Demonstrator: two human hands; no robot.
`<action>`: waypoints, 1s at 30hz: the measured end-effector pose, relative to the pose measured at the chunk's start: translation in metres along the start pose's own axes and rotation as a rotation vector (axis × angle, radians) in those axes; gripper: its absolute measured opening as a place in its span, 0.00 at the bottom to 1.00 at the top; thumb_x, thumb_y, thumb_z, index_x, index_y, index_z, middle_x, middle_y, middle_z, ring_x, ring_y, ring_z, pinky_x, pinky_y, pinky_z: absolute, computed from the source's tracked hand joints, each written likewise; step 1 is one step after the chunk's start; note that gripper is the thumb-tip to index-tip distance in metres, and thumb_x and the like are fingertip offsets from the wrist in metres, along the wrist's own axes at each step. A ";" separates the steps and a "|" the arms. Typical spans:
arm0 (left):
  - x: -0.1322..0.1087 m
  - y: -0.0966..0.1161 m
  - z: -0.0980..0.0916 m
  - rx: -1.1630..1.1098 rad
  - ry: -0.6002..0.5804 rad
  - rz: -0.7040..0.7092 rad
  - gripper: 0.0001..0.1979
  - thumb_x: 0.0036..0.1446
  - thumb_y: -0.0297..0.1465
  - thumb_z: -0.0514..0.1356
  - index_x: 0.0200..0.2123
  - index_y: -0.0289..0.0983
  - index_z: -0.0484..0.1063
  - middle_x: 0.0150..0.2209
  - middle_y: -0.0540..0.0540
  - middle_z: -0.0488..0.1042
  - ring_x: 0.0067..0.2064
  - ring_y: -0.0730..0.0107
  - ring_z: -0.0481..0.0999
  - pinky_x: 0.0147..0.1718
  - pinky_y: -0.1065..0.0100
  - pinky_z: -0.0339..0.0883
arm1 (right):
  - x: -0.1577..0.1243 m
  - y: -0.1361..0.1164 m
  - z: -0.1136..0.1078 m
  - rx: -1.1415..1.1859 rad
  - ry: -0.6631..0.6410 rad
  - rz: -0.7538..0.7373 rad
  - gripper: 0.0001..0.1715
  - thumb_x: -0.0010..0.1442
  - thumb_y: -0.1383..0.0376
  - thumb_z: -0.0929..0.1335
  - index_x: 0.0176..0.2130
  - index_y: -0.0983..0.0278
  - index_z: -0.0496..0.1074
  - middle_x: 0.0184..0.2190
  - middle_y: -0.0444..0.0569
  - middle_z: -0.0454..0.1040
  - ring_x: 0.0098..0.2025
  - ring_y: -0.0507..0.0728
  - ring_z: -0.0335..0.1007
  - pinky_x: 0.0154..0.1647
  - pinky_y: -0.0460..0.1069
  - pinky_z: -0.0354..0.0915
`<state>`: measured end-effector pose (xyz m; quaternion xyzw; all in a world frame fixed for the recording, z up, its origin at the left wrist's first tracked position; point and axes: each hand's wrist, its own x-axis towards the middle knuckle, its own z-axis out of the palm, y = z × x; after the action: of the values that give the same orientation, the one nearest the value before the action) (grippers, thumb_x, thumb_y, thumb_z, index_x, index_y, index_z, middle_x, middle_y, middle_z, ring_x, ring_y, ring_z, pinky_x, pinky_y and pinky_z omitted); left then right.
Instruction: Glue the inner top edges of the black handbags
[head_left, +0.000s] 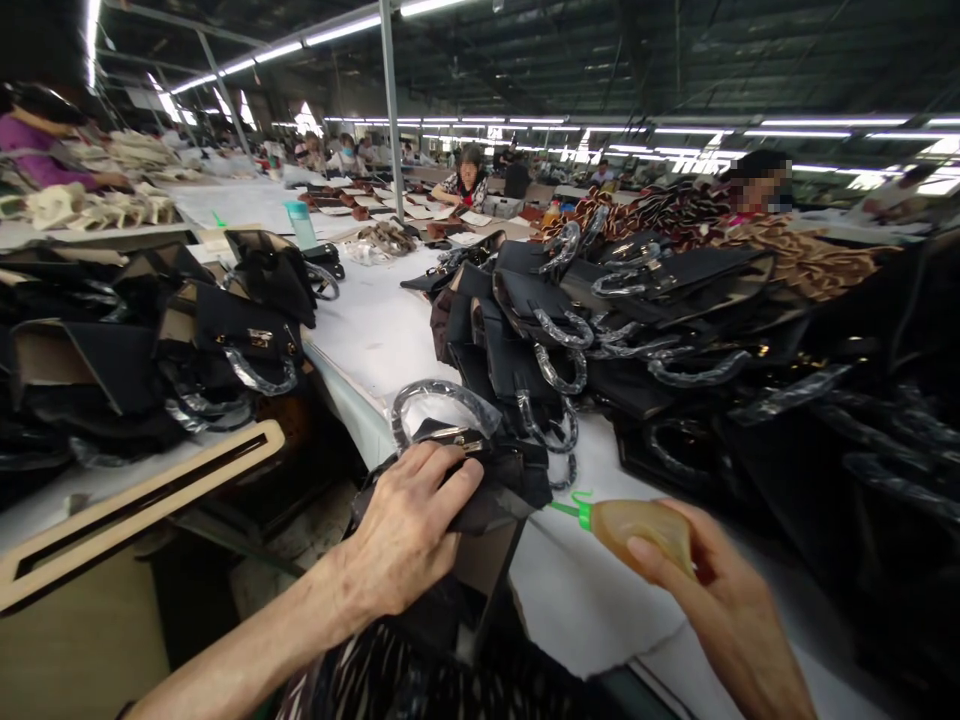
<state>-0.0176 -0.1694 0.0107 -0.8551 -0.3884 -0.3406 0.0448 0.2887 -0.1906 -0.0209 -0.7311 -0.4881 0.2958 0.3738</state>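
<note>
- The left hand [409, 530] is lying on a black bag [499, 480] at the near edge of the table [375, 330]. Its fingers are curling over the bag's top flap and clamping it down.
- The bag is sitting upright at the table's edge, partly hanging over toward the person. Its plastic-wrapped handle [442, 392] is arching up just beyond the fingertips.
- The right hand [720, 600] is gripping a soft amber bottle [641, 528], with the thumb pressing on its near side and the fingers wrapping behind.
- The bottle is lying almost level, above the table. Its green nozzle [568, 508] is pointing left at the bag, close to the flap; I cannot tell whether it is touching.
- A big pile of black bags [600, 320] with wrapped handles is standing just behind the held bag and spreading to the right.
- A second pile [225, 330] is sitting on the left bench, across a gap from the table.
- A slotted wooden board [135, 510] is slanting along the near edge of that bench, well apart from both hands.
- A teal cup [301, 222] is standing farther back on the table.
- Other people are sitting at the far benches; one person [466, 180] is facing this way, and another [757, 185] is working behind the right pile.
</note>
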 end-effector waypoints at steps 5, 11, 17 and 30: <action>-0.010 -0.002 0.002 -0.065 0.013 -0.049 0.28 0.42 0.17 0.50 0.50 0.33 0.65 0.46 0.39 0.71 0.45 0.58 0.71 0.43 0.59 0.72 | 0.011 0.002 0.006 0.055 0.032 -0.024 0.39 0.46 0.41 0.72 0.49 0.60 0.70 0.40 0.47 0.77 0.41 0.65 0.73 0.41 0.55 0.68; -0.017 -0.005 0.007 -0.137 0.004 -0.096 0.29 0.43 0.17 0.50 0.51 0.35 0.64 0.48 0.41 0.70 0.48 0.60 0.70 0.47 0.60 0.70 | 0.020 0.003 0.016 0.062 0.092 -0.049 0.38 0.46 0.41 0.72 0.49 0.59 0.71 0.39 0.46 0.76 0.41 0.65 0.72 0.42 0.56 0.66; -0.017 -0.001 0.005 -0.188 0.041 -0.124 0.26 0.48 0.17 0.50 0.52 0.36 0.64 0.48 0.42 0.71 0.48 0.64 0.72 0.47 0.63 0.70 | 0.009 0.000 0.019 0.072 0.086 -0.049 0.40 0.46 0.40 0.72 0.51 0.60 0.70 0.41 0.49 0.77 0.40 0.65 0.72 0.39 0.55 0.68; -0.026 0.004 0.010 -0.233 0.102 -0.183 0.23 0.53 0.16 0.51 0.52 0.38 0.64 0.47 0.44 0.72 0.47 0.67 0.73 0.45 0.66 0.70 | 0.001 -0.011 0.005 -0.085 -0.058 -0.125 0.29 0.51 0.40 0.69 0.41 0.59 0.70 0.30 0.43 0.74 0.31 0.60 0.69 0.30 0.52 0.65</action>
<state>-0.0215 -0.1850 -0.0121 -0.7970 -0.4200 -0.4289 -0.0664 0.2799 -0.1858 -0.0146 -0.7054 -0.5556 0.2720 0.3460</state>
